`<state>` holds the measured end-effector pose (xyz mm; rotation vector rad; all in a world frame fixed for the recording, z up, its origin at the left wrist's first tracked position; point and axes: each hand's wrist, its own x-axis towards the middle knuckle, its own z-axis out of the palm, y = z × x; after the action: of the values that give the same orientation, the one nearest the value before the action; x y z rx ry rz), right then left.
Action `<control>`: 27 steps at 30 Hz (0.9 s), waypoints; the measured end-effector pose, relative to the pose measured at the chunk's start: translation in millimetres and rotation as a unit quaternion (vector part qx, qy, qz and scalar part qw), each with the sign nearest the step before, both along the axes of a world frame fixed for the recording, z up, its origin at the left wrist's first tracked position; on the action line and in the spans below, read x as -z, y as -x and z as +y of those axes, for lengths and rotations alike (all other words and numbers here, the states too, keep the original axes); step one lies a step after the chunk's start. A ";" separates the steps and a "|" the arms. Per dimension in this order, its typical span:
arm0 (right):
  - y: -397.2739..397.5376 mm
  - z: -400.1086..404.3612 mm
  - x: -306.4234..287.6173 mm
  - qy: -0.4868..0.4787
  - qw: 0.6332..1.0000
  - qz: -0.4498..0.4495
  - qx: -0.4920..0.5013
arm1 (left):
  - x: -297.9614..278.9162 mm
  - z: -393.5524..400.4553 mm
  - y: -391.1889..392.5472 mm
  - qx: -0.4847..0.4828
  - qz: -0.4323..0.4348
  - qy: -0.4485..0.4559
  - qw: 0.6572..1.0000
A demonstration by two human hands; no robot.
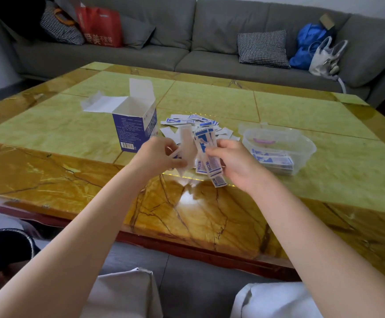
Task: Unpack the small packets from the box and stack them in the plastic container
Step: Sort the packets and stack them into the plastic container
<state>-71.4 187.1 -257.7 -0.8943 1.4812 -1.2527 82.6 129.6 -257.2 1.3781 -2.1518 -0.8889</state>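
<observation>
While both grip packets [206, 154]: left hand [158, 154] pinches blurred one | right hand [233, 161] clutches blue-printed bunch | lettering unreadable.

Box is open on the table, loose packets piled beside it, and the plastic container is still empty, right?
Not quite: the head view shows the plastic container already holds some packets. The box stands open, with loose packets piled beside it.
</observation>
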 end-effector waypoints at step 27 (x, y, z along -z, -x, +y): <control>14.6 9.9 -10.2 0.166 0.805 0.562 -0.095 | -13.6 11.3 20.3 0.061 0.018 0.069 0.996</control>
<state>-86.0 197.0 -247.5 -2.2192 1.9668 -0.8089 62.3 140.9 -243.6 1.1668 -2.2444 -0.7847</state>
